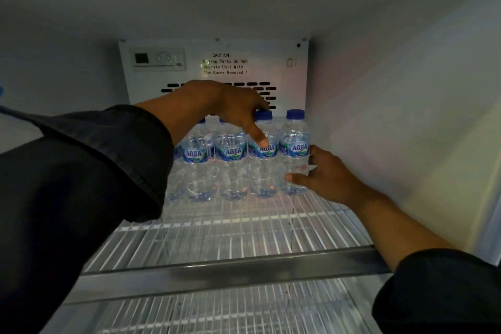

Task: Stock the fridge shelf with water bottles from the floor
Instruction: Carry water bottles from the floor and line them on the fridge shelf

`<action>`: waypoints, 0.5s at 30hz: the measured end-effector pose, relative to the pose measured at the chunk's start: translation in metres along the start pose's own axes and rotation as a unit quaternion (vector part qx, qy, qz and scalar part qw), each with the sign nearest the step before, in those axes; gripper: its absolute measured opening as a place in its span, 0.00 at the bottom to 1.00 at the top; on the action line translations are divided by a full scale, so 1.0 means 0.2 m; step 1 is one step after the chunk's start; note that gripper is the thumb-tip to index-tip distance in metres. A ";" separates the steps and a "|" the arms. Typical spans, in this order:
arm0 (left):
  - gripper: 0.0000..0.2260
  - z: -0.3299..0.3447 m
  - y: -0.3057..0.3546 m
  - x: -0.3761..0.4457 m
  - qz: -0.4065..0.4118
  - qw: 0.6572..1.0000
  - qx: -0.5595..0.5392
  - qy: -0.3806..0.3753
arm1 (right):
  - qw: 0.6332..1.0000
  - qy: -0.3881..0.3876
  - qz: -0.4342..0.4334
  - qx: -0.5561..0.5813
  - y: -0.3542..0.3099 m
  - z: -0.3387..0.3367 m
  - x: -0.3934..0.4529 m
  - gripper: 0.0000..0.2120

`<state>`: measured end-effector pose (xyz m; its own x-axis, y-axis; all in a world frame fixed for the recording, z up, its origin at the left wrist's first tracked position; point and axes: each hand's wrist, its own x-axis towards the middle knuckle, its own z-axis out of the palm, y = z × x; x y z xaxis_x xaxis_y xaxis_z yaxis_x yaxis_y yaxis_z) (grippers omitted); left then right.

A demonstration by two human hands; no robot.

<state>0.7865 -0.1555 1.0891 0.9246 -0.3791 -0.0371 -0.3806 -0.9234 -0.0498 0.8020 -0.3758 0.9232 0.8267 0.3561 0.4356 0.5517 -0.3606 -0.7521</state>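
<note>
Several clear water bottles with blue caps and blue labels stand in a row at the back of the wire fridge shelf (230,228). My left hand (233,106) reaches over the row from the left. Its thumb lies down the front of the second bottle from the right (263,173), and its fingers are by that bottle's cap. My right hand (322,173) holds the rightmost bottle (295,135) low down, thumb in front and fingers on its right side. Two more bottles (231,171) stand to the left, with another partly hidden behind my left sleeve.
The fridge's back panel (217,65) with vents and a caution label stands right behind the row. The right wall (406,116) is close to the rightmost bottle. A metal rail (217,266) edges the shelf front. A lower wire shelf (217,312) shows beneath.
</note>
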 end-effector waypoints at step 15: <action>0.43 0.07 -0.04 -0.09 0.003 0.998 -0.052 0.034 | 0.998 -0.034 0.053 -0.005 -0.04 -0.01 -0.03 0.47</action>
<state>0.7732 -0.1400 1.0767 0.9227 -0.3843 0.0300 -0.3854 -0.9211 0.0547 0.7926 -0.3773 0.9276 0.8709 0.3737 0.3193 0.4635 -0.4083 -0.7864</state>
